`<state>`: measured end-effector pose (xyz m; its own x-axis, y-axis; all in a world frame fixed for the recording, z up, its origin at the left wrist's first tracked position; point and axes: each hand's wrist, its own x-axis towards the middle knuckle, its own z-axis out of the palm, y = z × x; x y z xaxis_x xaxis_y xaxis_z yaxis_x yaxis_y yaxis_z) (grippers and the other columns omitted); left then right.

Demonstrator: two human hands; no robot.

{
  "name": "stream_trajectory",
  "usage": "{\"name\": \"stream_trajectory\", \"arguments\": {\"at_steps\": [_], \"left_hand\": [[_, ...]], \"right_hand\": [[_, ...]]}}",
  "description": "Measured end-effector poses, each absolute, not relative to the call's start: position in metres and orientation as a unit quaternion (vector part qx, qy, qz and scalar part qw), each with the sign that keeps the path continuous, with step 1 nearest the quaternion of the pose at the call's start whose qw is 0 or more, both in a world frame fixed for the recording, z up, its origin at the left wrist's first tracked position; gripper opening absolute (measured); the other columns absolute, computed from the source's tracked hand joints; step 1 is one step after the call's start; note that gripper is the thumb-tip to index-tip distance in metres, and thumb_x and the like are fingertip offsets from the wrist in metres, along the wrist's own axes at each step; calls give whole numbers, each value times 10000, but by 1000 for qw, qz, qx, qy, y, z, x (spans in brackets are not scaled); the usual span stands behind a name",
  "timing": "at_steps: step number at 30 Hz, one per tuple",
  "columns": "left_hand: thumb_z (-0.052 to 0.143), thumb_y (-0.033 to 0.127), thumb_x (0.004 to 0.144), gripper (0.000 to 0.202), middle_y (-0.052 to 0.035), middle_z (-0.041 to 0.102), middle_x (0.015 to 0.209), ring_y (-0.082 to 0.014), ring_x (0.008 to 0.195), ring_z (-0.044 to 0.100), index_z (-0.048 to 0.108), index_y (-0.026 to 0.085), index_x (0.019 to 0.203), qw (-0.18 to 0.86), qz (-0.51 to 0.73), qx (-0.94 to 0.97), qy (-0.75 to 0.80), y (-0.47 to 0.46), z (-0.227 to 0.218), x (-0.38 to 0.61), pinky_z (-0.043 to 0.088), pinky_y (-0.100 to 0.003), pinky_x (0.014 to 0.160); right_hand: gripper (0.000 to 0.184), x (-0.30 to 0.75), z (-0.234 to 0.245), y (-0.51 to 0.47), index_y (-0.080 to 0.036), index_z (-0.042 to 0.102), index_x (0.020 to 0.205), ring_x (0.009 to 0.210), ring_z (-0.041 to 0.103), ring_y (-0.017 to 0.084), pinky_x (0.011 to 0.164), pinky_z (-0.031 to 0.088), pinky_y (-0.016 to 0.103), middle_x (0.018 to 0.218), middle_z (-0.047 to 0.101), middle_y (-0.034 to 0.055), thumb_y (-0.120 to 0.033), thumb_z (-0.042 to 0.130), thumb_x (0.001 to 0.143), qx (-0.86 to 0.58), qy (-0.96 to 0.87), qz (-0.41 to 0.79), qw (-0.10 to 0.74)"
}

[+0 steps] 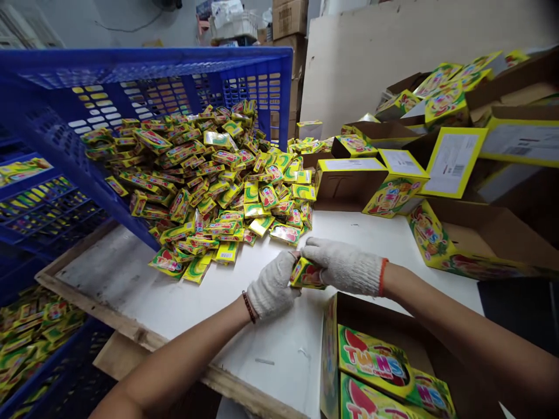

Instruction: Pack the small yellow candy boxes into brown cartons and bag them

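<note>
My left hand (275,285), in a white knitted glove, is closed on the left side of a small yellow-green candy box (305,273). From the other side my right hand (345,265), gloved likewise with an orange cuff, wraps over the same box, its fingers hiding part of it. Just beyond both hands, a heap of small candy boxes (227,180) spills onto the white tabletop (271,343). Near my right forearm stands an open cardboard carton (331,349) with several larger printed "TWINS" boxes (371,358) lying inside.
A blue plastic crate (144,58) lies tipped on its side at the back left, the heap pouring from it. More blue crates (48,203) with boxes stand at the left. Open display cartons (349,180) are piled at the right. A wooden edge (144,337) borders the table.
</note>
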<state>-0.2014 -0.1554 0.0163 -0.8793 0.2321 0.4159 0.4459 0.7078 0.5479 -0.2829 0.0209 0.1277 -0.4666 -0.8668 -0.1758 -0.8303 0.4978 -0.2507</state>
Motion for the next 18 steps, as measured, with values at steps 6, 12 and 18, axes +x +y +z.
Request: {"name": "stream_trajectory", "arguments": {"at_steps": [6, 12, 18], "left_hand": [[581, 227, 914, 447, -185, 556, 1368, -310, 1297, 502, 507, 150, 1348, 61, -103, -158, -980, -179, 51, -272, 409, -476, 1072], [449, 120, 938, 269, -201, 666, 1079, -313, 1070, 623, 658, 116, 1107, 45, -84, 1, -995, -176, 67, -296, 453, -478, 924], [534, 299, 948, 212, -73, 698, 869, -193, 785, 656, 667, 138, 975, 36, -195, 46, -979, -159, 55, -275, 481, -282, 686]], "right_hand": [[272, -311, 112, 36, -171, 616, 1089, 875, 640, 239, 691, 376, 311, 1061, 667, 126, -106, 464, 872, -438, 888, 109, 94], [270, -328, 85, 43, -160, 648, 1038, 889, 668, 253, 729, 459, 338, 1068, 685, 141, -116, 530, 799, -348, 919, 42, 180], [435, -327, 80, 41, -198, 585, 1176, 865, 688, 245, 749, 561, 389, 997, 713, 107, -513, 545, 878, -249, 752, -509, 338]]}}
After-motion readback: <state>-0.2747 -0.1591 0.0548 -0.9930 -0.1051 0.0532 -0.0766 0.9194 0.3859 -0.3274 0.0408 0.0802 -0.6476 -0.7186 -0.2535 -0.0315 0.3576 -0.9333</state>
